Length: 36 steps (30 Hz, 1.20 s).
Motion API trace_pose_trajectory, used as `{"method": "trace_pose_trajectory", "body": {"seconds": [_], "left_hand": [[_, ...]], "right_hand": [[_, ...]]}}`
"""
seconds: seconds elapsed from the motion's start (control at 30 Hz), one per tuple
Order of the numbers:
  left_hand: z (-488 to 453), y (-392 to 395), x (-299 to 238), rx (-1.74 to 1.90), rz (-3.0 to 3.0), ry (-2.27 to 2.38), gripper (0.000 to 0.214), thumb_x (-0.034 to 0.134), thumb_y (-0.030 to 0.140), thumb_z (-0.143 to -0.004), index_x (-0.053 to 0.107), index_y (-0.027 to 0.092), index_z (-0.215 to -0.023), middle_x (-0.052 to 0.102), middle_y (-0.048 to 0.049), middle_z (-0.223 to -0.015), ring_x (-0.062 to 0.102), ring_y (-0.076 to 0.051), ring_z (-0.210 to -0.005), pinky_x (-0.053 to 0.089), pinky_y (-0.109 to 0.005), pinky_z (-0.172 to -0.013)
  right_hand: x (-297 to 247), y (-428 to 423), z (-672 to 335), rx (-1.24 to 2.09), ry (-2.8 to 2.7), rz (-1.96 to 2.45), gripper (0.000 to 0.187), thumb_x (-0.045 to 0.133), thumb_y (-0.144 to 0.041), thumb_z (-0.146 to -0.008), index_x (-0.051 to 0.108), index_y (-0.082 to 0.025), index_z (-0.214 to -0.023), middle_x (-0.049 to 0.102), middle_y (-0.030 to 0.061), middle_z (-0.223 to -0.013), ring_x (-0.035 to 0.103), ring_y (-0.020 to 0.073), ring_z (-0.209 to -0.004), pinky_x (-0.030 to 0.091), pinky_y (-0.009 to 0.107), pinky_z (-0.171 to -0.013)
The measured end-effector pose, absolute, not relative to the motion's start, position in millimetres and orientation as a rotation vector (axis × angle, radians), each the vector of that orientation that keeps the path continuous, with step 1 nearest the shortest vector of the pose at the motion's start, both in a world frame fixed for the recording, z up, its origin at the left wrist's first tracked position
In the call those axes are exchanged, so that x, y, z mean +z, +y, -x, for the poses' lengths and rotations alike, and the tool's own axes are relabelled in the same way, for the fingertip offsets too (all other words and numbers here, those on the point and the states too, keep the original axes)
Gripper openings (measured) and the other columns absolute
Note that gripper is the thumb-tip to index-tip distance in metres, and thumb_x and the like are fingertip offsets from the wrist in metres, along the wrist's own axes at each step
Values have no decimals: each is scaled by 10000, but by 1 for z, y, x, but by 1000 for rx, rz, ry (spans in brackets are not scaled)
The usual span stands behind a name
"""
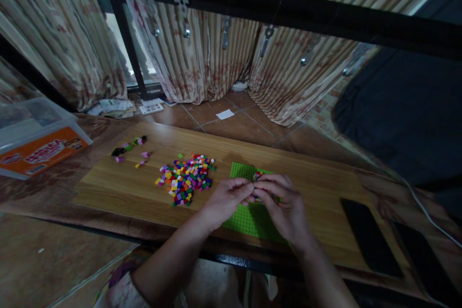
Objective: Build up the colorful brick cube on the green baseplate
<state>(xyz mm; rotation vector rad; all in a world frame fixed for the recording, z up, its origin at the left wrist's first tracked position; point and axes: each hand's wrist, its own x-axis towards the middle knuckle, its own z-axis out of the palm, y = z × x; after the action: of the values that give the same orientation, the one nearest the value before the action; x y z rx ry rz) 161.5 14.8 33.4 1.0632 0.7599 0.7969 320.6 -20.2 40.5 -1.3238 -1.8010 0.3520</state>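
Both of my hands meet over a green studded baseplate [241,171] lying on a wooden board [144,192]. My left hand [225,198] has its fingers pinched together, tips touching those of my right hand [285,204], which is curled closed too. Between the fingertips sits a small cluster of coloured bricks [257,176], partly hidden. A heap of small multicoloured bricks [187,178] lies on the board just left of the baseplate.
A few loose pink, green and black bricks [130,148] lie at the board's far left. A clear plastic box with an orange label [36,142] stands at the left. Two dark flat slabs [370,236] lie at the right. Curtains hang behind.
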Motion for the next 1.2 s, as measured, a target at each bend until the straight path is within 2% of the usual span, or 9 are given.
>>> {"method": "trace_pose_trajectory", "body": {"seconds": [0.2,0.33,0.47,0.77,1.0,1.2], "left_hand": [[-163,17,29,842,-1142,910,283,562,406,-843,672,146,-842,677,-43,-822,595,-138,-707,446,-248,-658],[-164,20,24,892,-1391,1130,290,516,334,-874,670,150,-1038,698,-80,-1011,634,-198,-902,478,-306,-833],[-168,15,23,827,-1640,1182,359,452,296,-909,608,182,-1212,630,-76,-1239,602,-209,-1092,444,-334,-985],[-176,-1,24,788,-1900,1103,431,356,303,-963,481,169,-1354,549,-90,-1352,515,-198,-1240,387,-343,-1089],[-178,-4,23,769,-1931,1107,451,334,314,-968,465,143,-1364,526,-108,-1382,474,-208,-1291,360,-360,-1124],[-180,-7,25,760,-1940,1111,474,330,297,-963,450,105,-1379,515,-133,-1391,467,-222,-1295,357,-373,-1132]], "right_hand": [[35,-14,-343,164,-1711,1404,134,611,-343,-871,720,-265,-873,668,43,-954,604,207,-914,481,381,-825],[29,-9,-355,55,-1722,1502,172,592,-361,-876,730,-260,-860,668,52,-936,592,220,-900,479,397,-812],[26,-8,-350,43,-1800,1482,162,594,-336,-880,736,-260,-878,659,45,-945,575,209,-902,477,386,-810],[25,-7,-341,9,-1806,1481,119,628,-280,-863,735,-229,-863,651,52,-962,568,205,-907,476,369,-804],[21,-6,-339,-59,-1796,1454,137,610,-291,-872,730,-235,-838,662,52,-929,593,204,-880,481,372,-798],[20,-9,-338,-121,-1873,1448,170,570,-278,-899,729,-215,-896,675,69,-930,593,204,-871,491,363,-773]]}}
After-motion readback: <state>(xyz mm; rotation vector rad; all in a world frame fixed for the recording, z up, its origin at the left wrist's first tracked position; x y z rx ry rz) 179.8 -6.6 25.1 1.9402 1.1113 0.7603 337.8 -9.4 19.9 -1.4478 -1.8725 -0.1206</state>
